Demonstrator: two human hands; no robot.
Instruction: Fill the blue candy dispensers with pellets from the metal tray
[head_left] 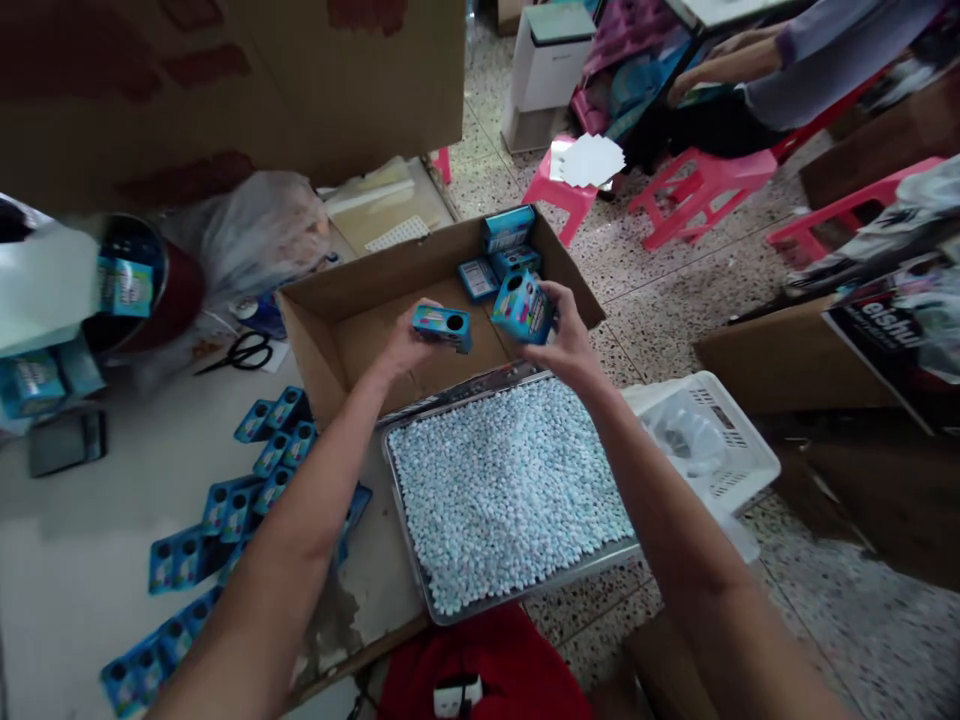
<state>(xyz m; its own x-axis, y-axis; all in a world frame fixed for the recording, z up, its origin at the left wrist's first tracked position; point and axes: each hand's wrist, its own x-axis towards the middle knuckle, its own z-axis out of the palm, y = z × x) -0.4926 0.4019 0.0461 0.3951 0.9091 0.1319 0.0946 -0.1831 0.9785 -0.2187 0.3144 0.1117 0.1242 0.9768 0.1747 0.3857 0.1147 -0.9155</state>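
My left hand [409, 340] grips a small blue box [442, 327] with a round hole in its side, held over an open cardboard carton [330, 320]. My right hand [568, 335] is closed around a second, larger blue box [523, 306] tilted toward the left one. Both hands hover above the carton's floor. Three more blue boxes [501, 252] lie in the carton's far right corner. Just below my hands a metal tray [420, 575] holds a bed of small pale blue and white pellets [506, 485].
Several flat blue box blanks [225, 510] lie spread on the white table to the left, beside black scissors [244, 352] and a red bucket [176, 295]. A white plastic basket [739, 440] sits right of the tray. Pink stools [697, 190] and another person's arm [739, 65] are beyond.
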